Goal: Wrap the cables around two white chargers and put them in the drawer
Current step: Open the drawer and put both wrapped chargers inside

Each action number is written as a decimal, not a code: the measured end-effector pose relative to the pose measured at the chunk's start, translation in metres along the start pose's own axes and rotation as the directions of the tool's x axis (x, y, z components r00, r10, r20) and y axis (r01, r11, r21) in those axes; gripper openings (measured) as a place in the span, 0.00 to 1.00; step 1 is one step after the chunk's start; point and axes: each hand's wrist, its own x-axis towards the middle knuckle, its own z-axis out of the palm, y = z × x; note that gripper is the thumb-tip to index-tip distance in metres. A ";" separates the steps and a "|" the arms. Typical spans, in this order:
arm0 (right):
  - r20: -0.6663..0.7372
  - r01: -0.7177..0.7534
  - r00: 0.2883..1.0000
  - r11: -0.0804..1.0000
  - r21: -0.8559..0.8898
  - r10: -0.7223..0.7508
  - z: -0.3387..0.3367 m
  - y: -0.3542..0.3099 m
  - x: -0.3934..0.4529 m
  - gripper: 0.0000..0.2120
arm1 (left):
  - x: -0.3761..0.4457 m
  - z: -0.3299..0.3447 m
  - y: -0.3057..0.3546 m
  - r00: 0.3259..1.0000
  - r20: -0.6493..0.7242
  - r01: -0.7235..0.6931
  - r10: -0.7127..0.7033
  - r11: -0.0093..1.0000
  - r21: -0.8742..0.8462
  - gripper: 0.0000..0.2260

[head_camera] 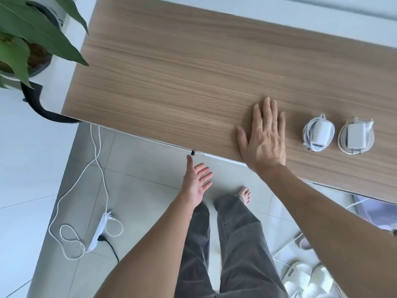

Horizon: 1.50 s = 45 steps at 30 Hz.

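Two white chargers lie side by side on the wooden desk (171,72) at the right, each with its cable coiled around it: the left charger (319,132) and the right charger (356,135). My right hand (265,134) rests flat on the desk, palm down, fingers spread, just left of the left charger and not touching it. My left hand (196,181) hangs open below the desk's front edge, its thumb tip at a small dark handle (192,152) on that edge. The drawer front is hidden under the desk top.
A white power strip (99,231) with loose white and black cables lies on the tiled floor at the left. A potted plant (32,39) stands at the far left on a black stand. White slippers (300,276) sit at the lower right by my legs.
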 end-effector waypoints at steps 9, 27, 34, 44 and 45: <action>-0.048 -0.003 0.999 1.000 -0.025 0.002 0.002 0.002 0.002 0.34 | 0.053 0.040 0.015 1.000 0.012 -0.009 0.019 0.827 -0.562 0.40; -0.017 -0.006 1.000 1.000 -0.007 0.006 0.001 0.003 0.001 0.34 | 0.067 -0.038 -0.007 0.956 0.291 -0.017 0.031 0.999 -0.048 0.28; 0.021 -0.010 1.000 1.000 -0.014 0.011 -0.001 0.002 0.001 0.35 | 0.030 -0.053 0.003 0.991 -0.028 -0.102 0.132 0.869 0.485 0.26; 0.016 0.036 0.999 0.968 0.250 -0.042 -0.015 0.015 -0.016 0.26 | -0.055 -0.052 0.036 0.838 0.303 -0.428 0.454 0.200 0.881 0.06; -0.033 0.076 0.997 0.957 0.279 -0.070 -0.018 0.018 -0.030 0.22 | -0.061 -0.049 0.035 0.767 0.401 -0.497 0.501 0.069 0.865 0.06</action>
